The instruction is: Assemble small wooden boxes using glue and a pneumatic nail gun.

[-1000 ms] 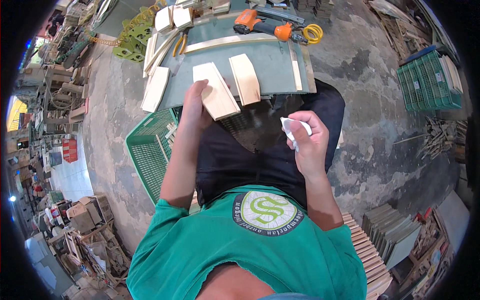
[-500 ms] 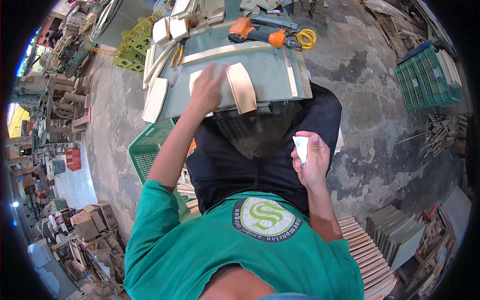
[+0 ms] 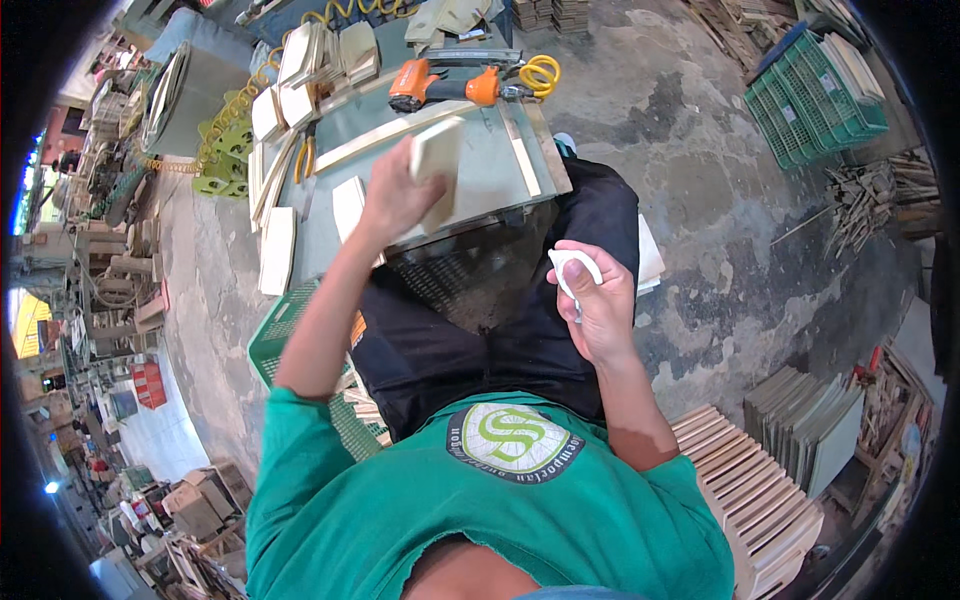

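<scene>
My left hand is closed around a pale curved wooden piece, holding it tilted up above the grey-green worktable. Both the hand and the piece are slightly blurred. Beside that wrist, a similar wooden piece lies at the table's near edge. Over my right thigh, my right hand grips a small white folded piece, bent between thumb and fingers; its material is unclear.
An orange and black nail gun lies on the table's far side, its yellow hose coiled. Orange-handled pliers and stacked wooden pieces are at its left. A green crate stands by my left leg; slatted wood is at lower right.
My left hand has picked up the curved wooden piece from the table and raised it. My right hand keeps the white piece, now more bent. The whole view has shifted a little.
</scene>
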`<state>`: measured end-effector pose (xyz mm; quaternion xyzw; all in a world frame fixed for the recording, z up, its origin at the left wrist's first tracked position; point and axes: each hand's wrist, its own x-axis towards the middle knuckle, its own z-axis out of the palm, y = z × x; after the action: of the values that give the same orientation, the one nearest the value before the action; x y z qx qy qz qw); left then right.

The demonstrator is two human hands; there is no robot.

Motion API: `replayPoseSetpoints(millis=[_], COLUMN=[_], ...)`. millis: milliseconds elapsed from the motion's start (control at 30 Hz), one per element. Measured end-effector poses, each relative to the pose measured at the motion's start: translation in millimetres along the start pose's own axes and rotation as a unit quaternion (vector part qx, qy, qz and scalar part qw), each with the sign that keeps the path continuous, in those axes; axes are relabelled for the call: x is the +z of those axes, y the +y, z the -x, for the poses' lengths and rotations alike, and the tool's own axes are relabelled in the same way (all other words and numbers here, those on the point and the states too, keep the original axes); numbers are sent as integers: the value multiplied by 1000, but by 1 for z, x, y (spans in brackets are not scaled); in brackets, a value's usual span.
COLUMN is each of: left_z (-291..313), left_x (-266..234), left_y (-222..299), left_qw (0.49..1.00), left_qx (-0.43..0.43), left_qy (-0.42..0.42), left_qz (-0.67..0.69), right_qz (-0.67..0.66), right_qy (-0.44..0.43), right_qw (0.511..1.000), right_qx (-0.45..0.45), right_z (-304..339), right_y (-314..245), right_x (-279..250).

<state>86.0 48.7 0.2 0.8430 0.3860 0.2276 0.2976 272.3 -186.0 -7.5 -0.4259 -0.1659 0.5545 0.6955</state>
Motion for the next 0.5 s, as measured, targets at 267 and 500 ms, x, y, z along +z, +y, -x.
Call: replayPoseSetpoints(millis=[267, 500], left_z=[91, 126], left_x=[38, 38], left_y=[74, 96], left_qw=[700, 733], left_qx=[-74, -70], left_qy=[-44, -32], left_qz=[709, 676], right_qz=[147, 303], right_qy=[-28, -70], right_qw=[981, 892], right_qx=[-120, -328], right_z=[-9, -7], right_y=[-18, -31], right_x=[36, 72])
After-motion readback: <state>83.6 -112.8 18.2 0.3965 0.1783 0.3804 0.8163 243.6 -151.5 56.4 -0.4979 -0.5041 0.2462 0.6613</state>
